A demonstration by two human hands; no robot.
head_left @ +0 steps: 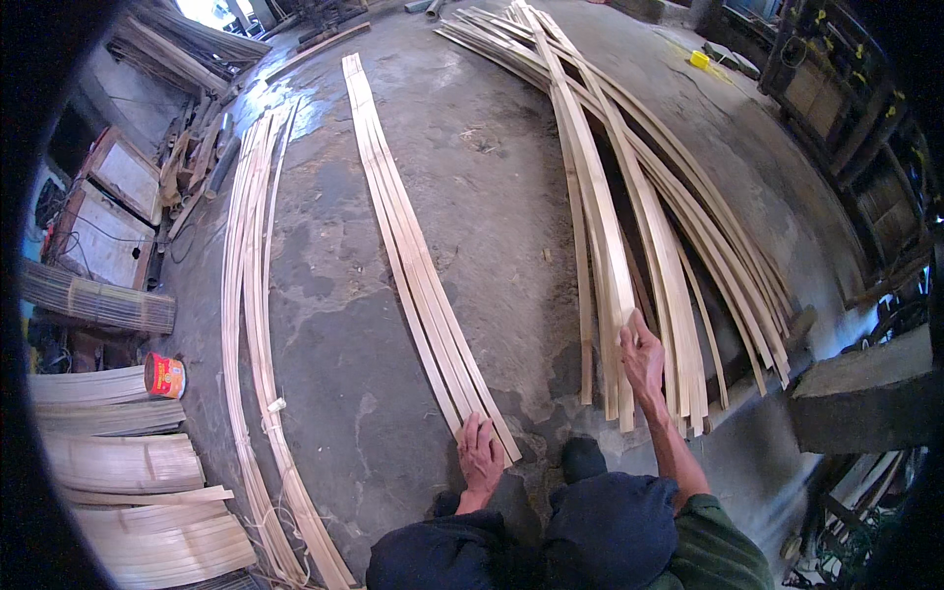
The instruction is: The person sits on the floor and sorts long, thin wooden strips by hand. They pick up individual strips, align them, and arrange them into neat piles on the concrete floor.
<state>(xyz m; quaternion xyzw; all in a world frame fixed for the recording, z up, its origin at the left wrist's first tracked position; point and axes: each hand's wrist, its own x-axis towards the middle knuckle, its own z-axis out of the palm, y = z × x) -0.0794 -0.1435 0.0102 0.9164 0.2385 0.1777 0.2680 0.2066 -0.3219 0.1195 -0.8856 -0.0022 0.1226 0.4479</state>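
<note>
My left hand (480, 458) lies over the near end of a narrow row of long, pale bamboo strips (408, 246), its fingers resting on them. These strips sit side by side on the floor and run away from me. On the right, my right hand (644, 362) is closed on the near part of a bamboo strip (617, 265). That strip lies on top of a fanned-out pile of bamboo strips (678, 197). The fingertips and the strip's edge partly hide each other.
To the left lie tied bundles of strips (258, 256). Stacked curved slats (128, 462) stand at the far left, with a red tin (165, 376) beside them. A concrete block (865, 393) is at the right. A yellow object (699, 60) sits on the floor far right.
</note>
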